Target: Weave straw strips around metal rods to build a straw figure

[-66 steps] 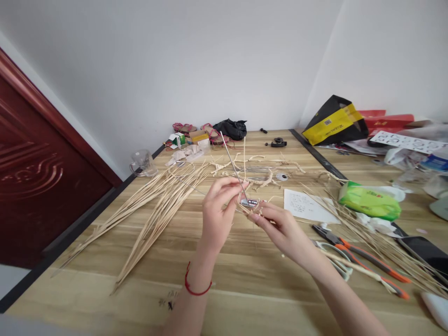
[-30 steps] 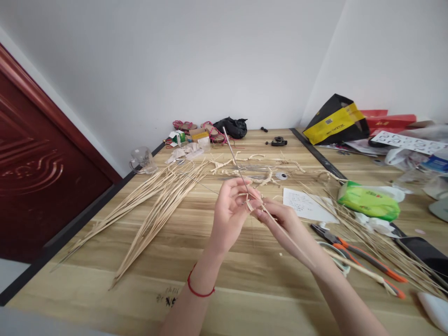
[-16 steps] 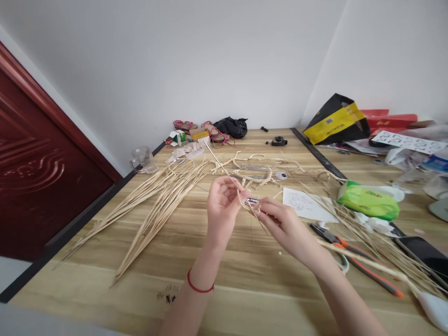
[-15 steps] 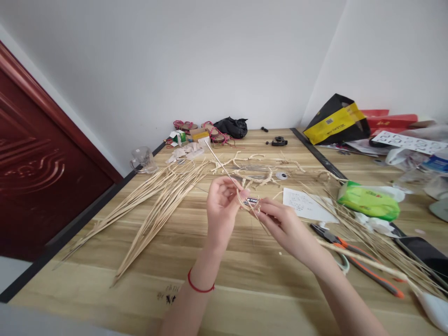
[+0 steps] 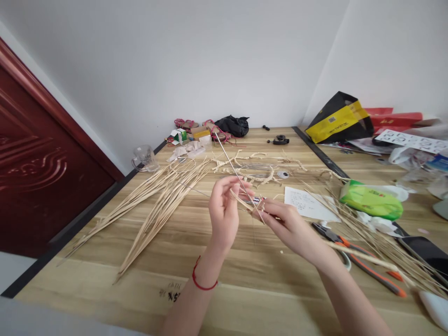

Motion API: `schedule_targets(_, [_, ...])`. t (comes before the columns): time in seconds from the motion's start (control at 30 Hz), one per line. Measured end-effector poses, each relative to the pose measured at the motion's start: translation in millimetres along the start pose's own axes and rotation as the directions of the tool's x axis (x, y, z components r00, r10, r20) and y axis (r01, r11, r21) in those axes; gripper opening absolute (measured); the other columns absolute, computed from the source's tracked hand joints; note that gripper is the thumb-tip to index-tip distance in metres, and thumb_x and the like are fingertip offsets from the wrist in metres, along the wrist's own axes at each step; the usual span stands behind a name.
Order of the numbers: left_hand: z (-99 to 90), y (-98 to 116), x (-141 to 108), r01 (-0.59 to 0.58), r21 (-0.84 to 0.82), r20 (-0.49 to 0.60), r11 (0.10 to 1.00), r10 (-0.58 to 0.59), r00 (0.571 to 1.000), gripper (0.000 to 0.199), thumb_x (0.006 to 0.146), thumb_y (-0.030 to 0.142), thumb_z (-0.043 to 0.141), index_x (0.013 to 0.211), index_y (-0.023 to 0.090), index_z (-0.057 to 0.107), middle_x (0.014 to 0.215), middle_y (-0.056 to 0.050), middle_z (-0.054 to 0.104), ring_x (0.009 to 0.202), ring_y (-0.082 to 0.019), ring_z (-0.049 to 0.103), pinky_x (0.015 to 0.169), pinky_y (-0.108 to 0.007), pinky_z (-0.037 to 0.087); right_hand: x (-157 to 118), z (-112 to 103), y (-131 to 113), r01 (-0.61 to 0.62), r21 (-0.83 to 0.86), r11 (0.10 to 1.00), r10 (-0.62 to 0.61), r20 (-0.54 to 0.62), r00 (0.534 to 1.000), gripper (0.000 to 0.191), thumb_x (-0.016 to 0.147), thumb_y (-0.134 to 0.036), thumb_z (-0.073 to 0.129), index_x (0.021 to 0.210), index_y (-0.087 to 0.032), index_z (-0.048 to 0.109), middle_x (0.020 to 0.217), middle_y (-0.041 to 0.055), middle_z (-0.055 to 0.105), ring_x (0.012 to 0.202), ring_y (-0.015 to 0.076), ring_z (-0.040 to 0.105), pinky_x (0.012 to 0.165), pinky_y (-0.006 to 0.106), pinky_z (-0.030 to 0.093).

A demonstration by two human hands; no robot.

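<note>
My right hand (image 5: 289, 224) pinches a small piece of pale cane strips (image 5: 247, 204) between thumb and fingers, above the middle of the table. A long thin rod-like strip (image 5: 227, 157) slants up and left from that pinch, crossing in front of the fingertips of my left hand (image 5: 225, 212). The left thumb and fingers close on the free end of a cane strip; the exact contact is partly hidden. Just behind the hands shows a tube with a black label (image 5: 256, 199), mostly covered. A red cord bracelet (image 5: 205, 285) circles my left wrist.
Bundles of cane strips (image 5: 154, 214) spread at left, near a glass mug (image 5: 145, 158). Twisted pale vine pieces (image 5: 259, 178) lie beyond the hands. At right are written paper (image 5: 308, 204), pliers (image 5: 360, 261), a green tissue pack (image 5: 371, 199), more strips and a phone (image 5: 425, 254).
The long thin strip has shifted right, its lower end now at my right fingers. My left fingers have opened out somewhat and eased away from it. The view has moved slightly.
</note>
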State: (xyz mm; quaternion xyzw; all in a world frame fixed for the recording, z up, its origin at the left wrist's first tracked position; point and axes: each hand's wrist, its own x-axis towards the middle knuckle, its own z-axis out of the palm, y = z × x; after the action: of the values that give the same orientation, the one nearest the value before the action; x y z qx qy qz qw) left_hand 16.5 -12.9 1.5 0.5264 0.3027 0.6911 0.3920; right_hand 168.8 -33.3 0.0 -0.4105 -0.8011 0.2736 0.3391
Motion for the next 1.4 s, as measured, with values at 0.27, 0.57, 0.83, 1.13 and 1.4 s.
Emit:
schedule_targets(0.27, [-3.7,1,-2,0.041,0.087,0.094,0.995,-0.049,0.994,0.024,0.095,0.039,0.048,0.096,0.019,0.063,0.084,-0.005,0.074,0.073,-0.016,0.072,0.07,-0.03,0.058,1,-1,2,-0.013,-0.014,1.0,0.013,-0.019,1.0,0.03,0.097,-0.026,0.044,0.068,-0.019,0.051,0.071,0.0009,0.055,0.067,0.0146,0.051,0.064,0.027,0.039])
schedule_targets(0.57, [-6.3,-2,-2,-0.024,0.202,0.061,0.979,0.012,0.998,0.014,0.094,0.033,0.052,0.094,0.021,0.058,0.08,-0.002,0.073,0.07,-0.015,0.071,0.068,-0.028,0.059,1,1,1,0.0,-0.002,1.0,0.0,-0.037,0.999,0.031,0.097,-0.025,0.045,0.067,-0.019,0.049,0.071,0.0011,0.053,0.069,0.0148,0.05,0.065,0.026,0.037])
schedule_targets(0.83, [-3.0,8,3,0.128,-0.053,0.021,0.99,-0.127,0.992,0.018,0.082,0.026,0.069,0.091,0.019,0.055,0.077,-0.001,0.071,0.069,-0.013,0.069,0.07,-0.027,0.058,2,3,0,0.012,0.021,1.0,-0.012,-0.039,0.999,0.032,0.098,-0.027,0.045,0.066,-0.019,0.046,0.07,-0.0002,0.051,0.067,0.0138,0.049,0.065,0.025,0.036])
schedule_targets(1.13, [-5.5,6,8,0.234,-0.283,0.106,0.93,-0.212,0.971,0.025,0.075,0.022,0.075,0.094,0.019,0.058,0.084,0.002,0.062,0.072,-0.01,0.066,0.071,-0.023,0.055,2,4,-2,0.017,0.038,0.999,-0.016,-0.041,0.999,0.032,0.098,-0.027,0.046,0.067,-0.019,0.047,0.072,0.0005,0.052,0.07,0.014,0.051,0.068,0.026,0.038])
schedule_targets(1.4, [-8.4,4,11,0.161,-0.367,0.047,0.916,-0.155,0.987,0.034,0.068,0.013,0.079,0.096,0.023,0.062,0.091,0.003,0.062,0.078,-0.006,0.059,0.073,-0.018,0.05,1,4,0,0.026,0.019,0.999,-0.026,-0.022,0.999,0.026,0.098,-0.023,0.046,0.074,-0.019,0.055,0.079,0.0028,0.058,0.076,0.0158,0.054,0.071,0.027,0.04])
